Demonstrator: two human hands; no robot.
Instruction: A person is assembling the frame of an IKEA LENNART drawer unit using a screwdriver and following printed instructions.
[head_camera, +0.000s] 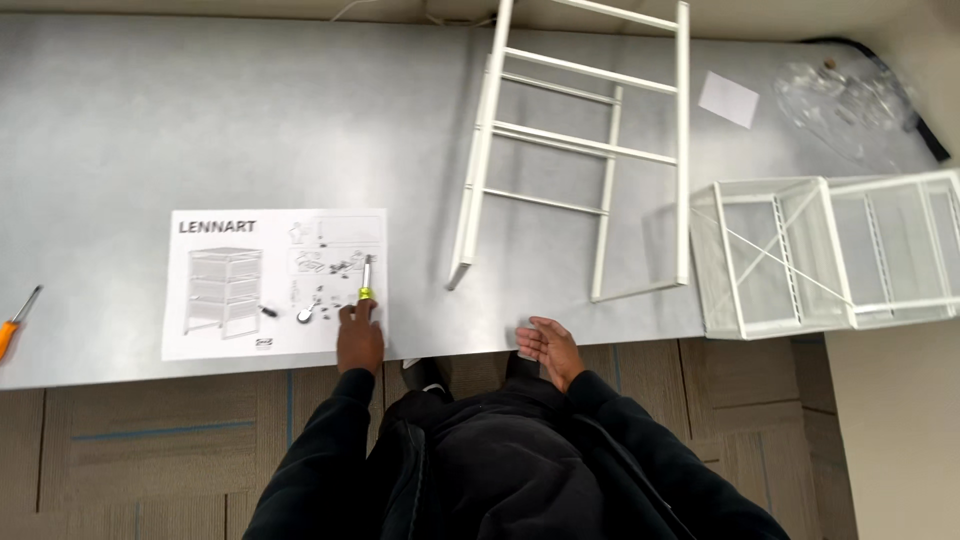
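Screwdriver (365, 280) stands straight out from the left hand (358, 335), which pinches its yellow end, pointing away over the paper (275, 283). Right hand (548, 345) rests open, farther off.

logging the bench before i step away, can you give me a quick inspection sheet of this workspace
surface: grey table, mostly bare at the left
job's things: instruction sheet near the front edge, small screwdriver and loose small hardware lying on it
clutter: white metal frame, wire baskets at the right edge, white card, clear plastic bag, orange-handled screwdriver far left
hands: left hand on the small screwdriver's handle; right hand open at the table edge, holding nothing
cables: black strap or cable at the far right corner, kind unclear
surroundings: carpet tile floor, the person's dark sleeves
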